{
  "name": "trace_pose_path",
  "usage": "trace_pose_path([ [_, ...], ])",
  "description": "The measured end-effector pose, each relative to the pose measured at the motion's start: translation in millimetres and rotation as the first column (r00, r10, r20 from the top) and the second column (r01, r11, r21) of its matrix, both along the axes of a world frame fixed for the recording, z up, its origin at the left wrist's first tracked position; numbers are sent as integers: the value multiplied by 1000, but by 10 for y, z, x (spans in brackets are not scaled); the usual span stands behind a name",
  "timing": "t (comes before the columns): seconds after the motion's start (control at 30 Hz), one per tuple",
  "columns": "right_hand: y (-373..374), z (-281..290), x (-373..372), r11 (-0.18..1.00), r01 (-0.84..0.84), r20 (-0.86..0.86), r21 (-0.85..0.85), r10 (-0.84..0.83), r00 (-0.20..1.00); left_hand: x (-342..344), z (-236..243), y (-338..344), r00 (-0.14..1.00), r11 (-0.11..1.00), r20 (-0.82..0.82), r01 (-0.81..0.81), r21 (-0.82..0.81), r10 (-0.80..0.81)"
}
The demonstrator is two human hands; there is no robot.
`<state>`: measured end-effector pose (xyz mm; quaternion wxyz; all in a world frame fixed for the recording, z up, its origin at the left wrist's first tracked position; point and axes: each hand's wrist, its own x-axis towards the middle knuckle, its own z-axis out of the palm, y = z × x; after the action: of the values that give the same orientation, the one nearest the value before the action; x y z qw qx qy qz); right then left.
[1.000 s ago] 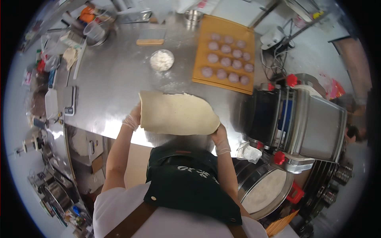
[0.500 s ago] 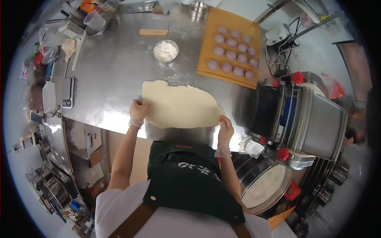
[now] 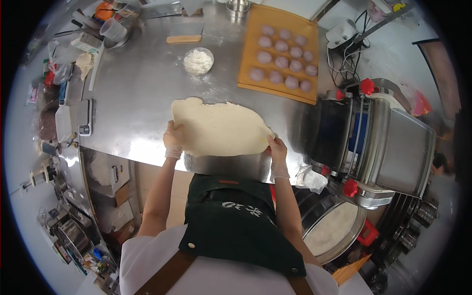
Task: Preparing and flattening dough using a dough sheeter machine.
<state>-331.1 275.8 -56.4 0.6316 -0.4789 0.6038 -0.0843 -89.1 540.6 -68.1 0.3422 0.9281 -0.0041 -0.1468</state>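
Observation:
A wide, flat sheet of pale dough (image 3: 219,127) lies on the steel table, with a ragged far edge and a rounded right end. My left hand (image 3: 173,137), in a clear plastic glove, grips the dough at its left edge, the thumb laid over the top. At the right end my right hand (image 3: 277,147), gloved too, pinches the rim between thumb and fingers. The fingers beneath the sheet are hidden on both sides. Beyond the dough stands a clear bowl of white flour (image 3: 198,61), with flour dusted on the steel near it.
An orange tray (image 3: 244,81) of round purple balls sits at the far right. A scraper (image 3: 184,38) lies past the flour. To the left is a digital scale (image 3: 85,118). A dough roller machine (image 3: 393,147) stands at the right, with a round pan (image 3: 339,231) below.
My left hand sits slightly farther up the dough's left edge, its fingers more upright. The right hand has shifted a little away from me along the right end. The whole view has moved slightly.

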Motion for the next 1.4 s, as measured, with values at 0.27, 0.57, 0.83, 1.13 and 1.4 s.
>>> trace_pose_path([
  [0.27, 92, 366, 238, 893, -248, 32, -375, 280, 960, 95, 500, 3, 999, 967, 35, 9, -255, 0],
  [0.57, 334, -228, 450, 976, -158, 56, -148, 167, 984, 752, 15, 458, 997, 980, -17, -82, -181, 80],
  [0.83, 436, 100, 831, 361, -513, -508, -779, 117, 853, 664, 153, 301, 940, 865, -21, 323, 385, -342],
  [1.13, 774, 154, 1034, 907, -16, 565, 420, -248, 787, -723, 396, -943, 694, 731, 249, 676, 96, -675],
  [1.4, 294, -169, 617, 941, -251, -48, -227, 247, 968, -617, 254, -1003, 390, 415, 328, 910, 5, -860],
])
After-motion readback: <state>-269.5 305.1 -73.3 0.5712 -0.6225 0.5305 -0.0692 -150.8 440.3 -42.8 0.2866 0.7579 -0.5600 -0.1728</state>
